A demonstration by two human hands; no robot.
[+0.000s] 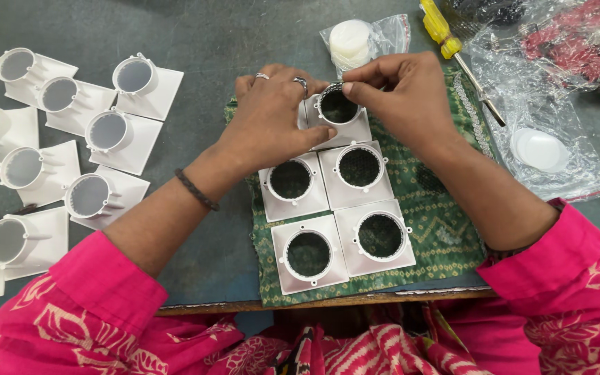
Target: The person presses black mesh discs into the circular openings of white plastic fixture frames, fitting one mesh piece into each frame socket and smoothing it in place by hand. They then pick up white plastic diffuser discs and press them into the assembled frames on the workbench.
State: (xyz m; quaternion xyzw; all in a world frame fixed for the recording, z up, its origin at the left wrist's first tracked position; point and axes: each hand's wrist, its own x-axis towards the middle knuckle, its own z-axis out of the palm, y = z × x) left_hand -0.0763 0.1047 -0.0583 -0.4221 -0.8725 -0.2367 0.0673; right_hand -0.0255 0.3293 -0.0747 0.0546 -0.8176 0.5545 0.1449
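Pink sleeves (71, 305) – left hand (272, 114) and right hand (401, 94) both pinch the white housing (338, 114)

Landmark = green cloth (446, 229) on the counter (210, 35). Four white square pieces with round mesh openings (342, 215) sit on it in a 2x2 block. Left of the cloth: eight more white pieces with round collars (71, 146), scattered. Above the cloth: small bag of white discs (355, 42). Upper right of it: yellow-handled screwdriver (453, 48), clear plastic sheet with a white disc (539, 149), red-wired parts (585, 35).
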